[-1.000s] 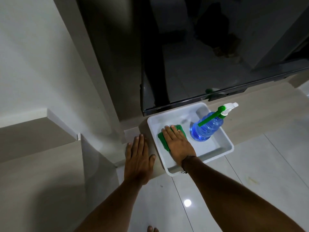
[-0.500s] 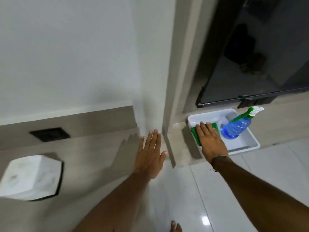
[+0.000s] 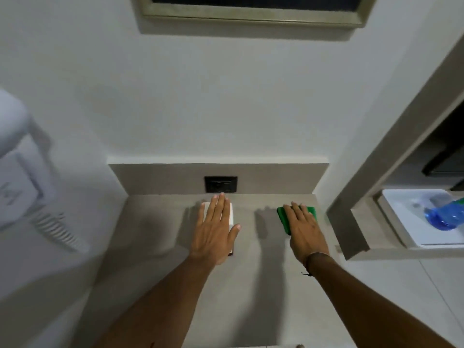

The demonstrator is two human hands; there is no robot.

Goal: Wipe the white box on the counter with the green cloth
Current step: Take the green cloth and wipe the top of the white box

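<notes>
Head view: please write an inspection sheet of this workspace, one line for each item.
Surface: grey counter, bare around the hands.
Job's things: white box under the left hand; green cloth under the right hand, apart from the box.
Clutter: nothing seen on the counter.
Hands: left hand flat on the box; right hand flat, fingers on the cloth.
Cables: nothing seen.
Surroundings: black socket behind; white tray with blue spray bottle at right.
</notes>
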